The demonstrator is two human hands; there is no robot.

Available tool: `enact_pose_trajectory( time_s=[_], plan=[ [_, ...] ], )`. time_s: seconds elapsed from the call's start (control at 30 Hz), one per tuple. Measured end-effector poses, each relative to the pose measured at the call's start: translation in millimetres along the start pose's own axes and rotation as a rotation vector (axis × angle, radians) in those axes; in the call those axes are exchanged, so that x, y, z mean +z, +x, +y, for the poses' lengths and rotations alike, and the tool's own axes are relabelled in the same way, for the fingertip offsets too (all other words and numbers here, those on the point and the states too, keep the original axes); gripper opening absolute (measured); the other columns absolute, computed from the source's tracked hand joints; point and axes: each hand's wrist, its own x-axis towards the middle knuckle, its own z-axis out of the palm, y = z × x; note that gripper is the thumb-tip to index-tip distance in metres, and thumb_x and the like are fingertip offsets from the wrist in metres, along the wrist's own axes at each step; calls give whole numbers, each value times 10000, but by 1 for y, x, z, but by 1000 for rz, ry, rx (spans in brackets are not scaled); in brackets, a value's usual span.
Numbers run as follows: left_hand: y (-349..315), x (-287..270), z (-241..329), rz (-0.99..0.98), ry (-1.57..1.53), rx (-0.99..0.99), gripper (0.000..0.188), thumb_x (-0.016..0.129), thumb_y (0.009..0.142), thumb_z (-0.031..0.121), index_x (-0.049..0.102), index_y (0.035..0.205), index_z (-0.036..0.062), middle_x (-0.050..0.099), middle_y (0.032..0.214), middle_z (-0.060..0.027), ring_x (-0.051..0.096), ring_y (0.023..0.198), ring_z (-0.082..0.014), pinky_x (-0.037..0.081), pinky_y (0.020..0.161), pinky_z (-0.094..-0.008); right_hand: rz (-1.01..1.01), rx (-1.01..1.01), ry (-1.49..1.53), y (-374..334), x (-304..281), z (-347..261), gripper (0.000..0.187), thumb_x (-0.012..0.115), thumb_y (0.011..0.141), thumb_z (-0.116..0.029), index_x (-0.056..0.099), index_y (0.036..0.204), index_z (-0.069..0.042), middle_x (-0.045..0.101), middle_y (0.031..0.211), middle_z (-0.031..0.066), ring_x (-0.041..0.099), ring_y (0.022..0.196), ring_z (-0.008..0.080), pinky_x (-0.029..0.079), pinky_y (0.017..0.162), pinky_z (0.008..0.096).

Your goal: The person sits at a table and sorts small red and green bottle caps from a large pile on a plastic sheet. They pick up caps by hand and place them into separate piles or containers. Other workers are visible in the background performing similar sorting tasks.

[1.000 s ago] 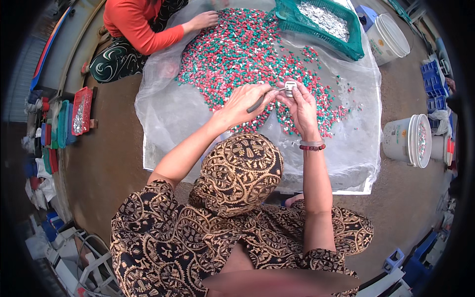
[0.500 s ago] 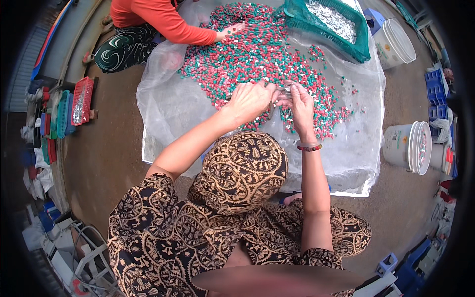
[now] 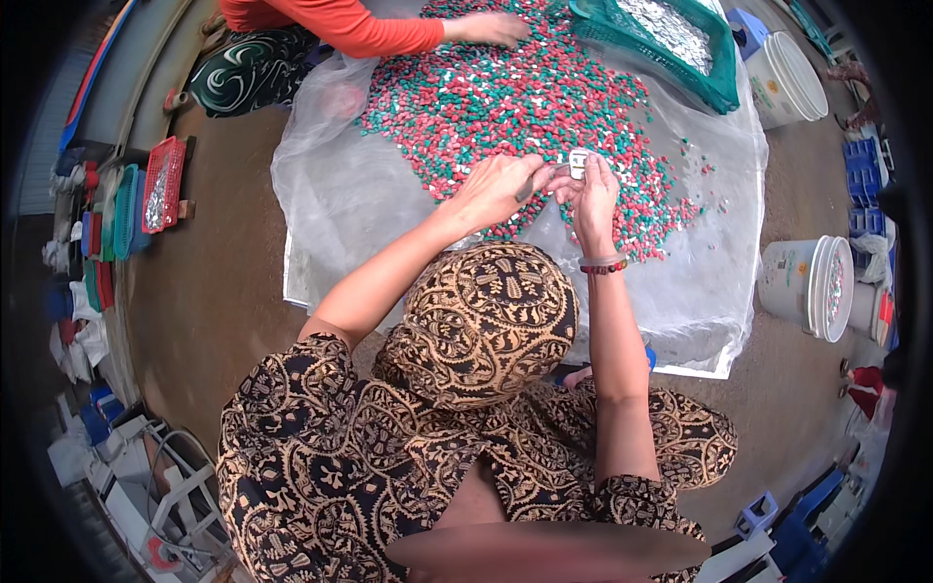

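Observation:
Above the pile of small pellets (image 3: 466, 126), in red, green and white, my two hands come together. My left hand (image 3: 494, 189) is closed round a thin grey metal tool (image 3: 526, 188), whose far end reaches toward the right hand; its kind I cannot make out. Pinched in the fingertips of my right hand (image 3: 595, 194) is a small flat whitish piece (image 3: 578, 163) with dark slots, catching the light. A beaded bracelet (image 3: 604, 263) circles that wrist. The tool and the piece are close together; whether they touch is unclear.
A co-worker's hand (image 3: 491, 29) in an orange sleeve rests on the pile's far side. At the far right, a green basket (image 3: 671, 73) holds silvery flat pieces. White buckets (image 3: 787, 277) stand right of the translucent sheet (image 3: 680, 325). A red basket (image 3: 165, 175) sits at left.
The piece in my right hand has turned so its flat, slotted face shows. The co-worker's hand has moved right and farther off across the pellets. The whole view has shifted slightly.

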Motion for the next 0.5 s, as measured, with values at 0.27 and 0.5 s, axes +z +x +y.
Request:
enact_pose_trajectory(
  time_s=[0.27, 0.5],
  plan=[
    [1, 2, 0, 45, 183, 12, 228, 484, 911, 235, 549, 847, 26, 576, 669, -195, 571, 603, -390, 391, 501, -467, 20, -186, -486, -10, 22, 0, 312, 324, 1003, -216, 494, 1101, 26, 612, 767, 112, 588, 542, 145, 451, 434, 227],
    [5, -2, 0, -147, -93, -198, 303, 440, 942, 300, 582, 919, 34, 582, 748, -170, 568, 685, -322, 423, 618, -410, -4, 127, 16, -7, 9, 0, 237, 418, 971, -221, 532, 980, -13, 573, 646, 80, 469, 406, 103, 307, 341, 198]
  ],
)
